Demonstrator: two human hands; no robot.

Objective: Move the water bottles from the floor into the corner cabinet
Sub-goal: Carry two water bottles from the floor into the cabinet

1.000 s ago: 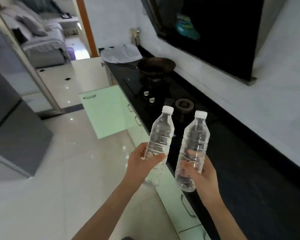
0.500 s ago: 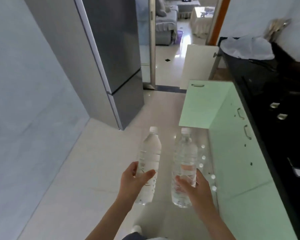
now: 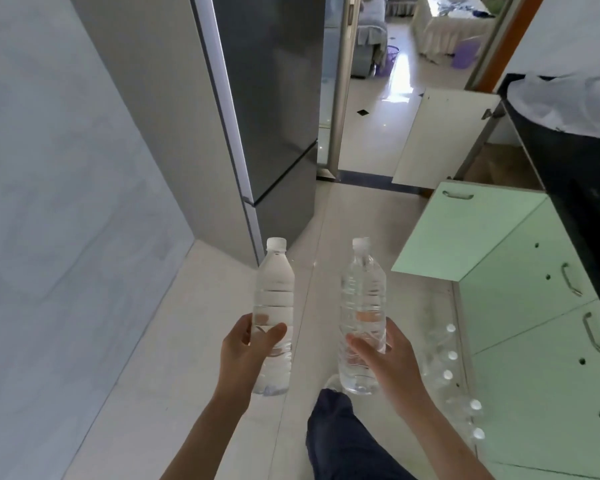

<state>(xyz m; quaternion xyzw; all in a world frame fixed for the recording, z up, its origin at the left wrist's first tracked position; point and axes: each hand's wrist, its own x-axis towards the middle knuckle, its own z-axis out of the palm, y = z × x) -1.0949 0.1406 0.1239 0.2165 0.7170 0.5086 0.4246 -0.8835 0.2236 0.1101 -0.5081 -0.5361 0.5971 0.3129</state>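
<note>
I hold two clear water bottles with white caps upright above the floor. My left hand (image 3: 245, 351) grips the left bottle (image 3: 274, 292) low on its body. The right bottle (image 3: 362, 299) is gripped by my right hand (image 3: 385, 358) in the same way. Several more bottles (image 3: 451, 375) stand in a row on the floor along the base of the green cabinets, at my right. Far ahead on the right a white cabinet door (image 3: 440, 140) stands open at the end of the black counter (image 3: 582, 174).
A green cabinet door (image 3: 465, 230) swings out into the walkway on the right. A grey fridge (image 3: 257, 109) stands ahead on the left beside a pale wall. Between them the tiled floor (image 3: 354, 220) runs to a doorway. My dark trouser leg (image 3: 340, 434) shows below.
The view has swung left from the black counter to the floor and fridge, and moved forward. Both hands keep their bottles, now held a little farther apart.
</note>
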